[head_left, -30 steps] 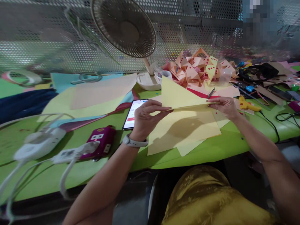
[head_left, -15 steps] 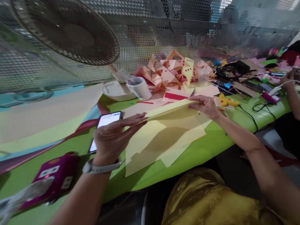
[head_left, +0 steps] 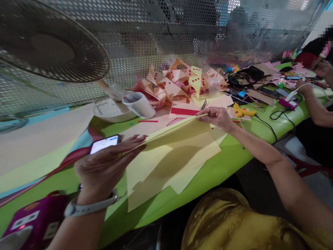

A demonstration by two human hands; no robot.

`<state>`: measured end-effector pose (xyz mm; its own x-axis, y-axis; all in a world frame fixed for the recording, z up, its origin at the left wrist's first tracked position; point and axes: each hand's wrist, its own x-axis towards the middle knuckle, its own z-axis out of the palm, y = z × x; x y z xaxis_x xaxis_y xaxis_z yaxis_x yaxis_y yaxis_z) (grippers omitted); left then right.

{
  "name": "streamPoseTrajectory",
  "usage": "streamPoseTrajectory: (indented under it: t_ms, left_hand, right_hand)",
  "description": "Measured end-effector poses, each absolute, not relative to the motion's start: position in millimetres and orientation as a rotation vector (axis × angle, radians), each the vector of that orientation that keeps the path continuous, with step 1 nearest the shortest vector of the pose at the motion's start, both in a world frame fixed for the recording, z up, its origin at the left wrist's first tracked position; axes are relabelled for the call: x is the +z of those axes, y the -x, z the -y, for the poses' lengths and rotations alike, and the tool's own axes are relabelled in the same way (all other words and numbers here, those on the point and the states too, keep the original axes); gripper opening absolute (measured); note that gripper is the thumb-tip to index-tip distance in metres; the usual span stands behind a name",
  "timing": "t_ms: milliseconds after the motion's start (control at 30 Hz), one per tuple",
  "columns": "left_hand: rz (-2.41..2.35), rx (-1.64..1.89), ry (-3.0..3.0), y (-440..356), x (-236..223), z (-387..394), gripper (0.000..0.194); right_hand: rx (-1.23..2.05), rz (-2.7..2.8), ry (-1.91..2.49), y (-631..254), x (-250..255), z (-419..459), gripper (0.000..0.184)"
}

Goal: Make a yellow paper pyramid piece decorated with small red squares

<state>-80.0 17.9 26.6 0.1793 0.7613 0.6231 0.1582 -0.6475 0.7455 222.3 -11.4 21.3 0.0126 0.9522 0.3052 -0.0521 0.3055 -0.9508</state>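
Between my two hands a folded sheet of yellow paper (head_left: 171,133) is held up above the table, its long edge slanting up to the right. My left hand (head_left: 106,163), with a pale watch on the wrist, grips the near-left end between thumb and fingers. At the far-right end, my right hand (head_left: 215,118) pinches the corner. Below lie more yellow sheets (head_left: 166,173), flat and overlapping, with a shadow across them. A lit phone (head_left: 104,144) lies behind my left hand, which partly covers it.
A fan (head_left: 54,45) stands at the left, by a white cup (head_left: 139,104). Behind are folded peach papers (head_left: 179,81) with red dots. A yellow glue gun (head_left: 241,111) lies right of my hand; a purple power strip (head_left: 36,215) is front left. Another person's arm (head_left: 316,104) is at right.
The view has shifted so that most things sit further left. Both hands still hold the folded yellow paper, in nearly the same pose. At the far right, more of the other person shows.
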Motion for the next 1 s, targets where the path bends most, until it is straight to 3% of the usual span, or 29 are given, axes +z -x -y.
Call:
streamPoseTrajectory:
  t_ms: [300, 600, 1000]
  left_hand:
    - [-0.935, 1.433, -1.857, 82, 28, -15, 0.021]
    - [-0.965, 1.435, -1.742, 83, 24, -17, 0.014]
    - [-0.749, 1.485, -1.659, 83, 14, -24, 0.015]
  right_hand:
    - [0.927, 1.279, 0.905, -219, 20, 8, 0.036]
    - [0.676, 1.375, 0.881, -224, 19, 7, 0.023]
    - [0.662, 1.363, 0.869, -229, 20, 10, 0.012]
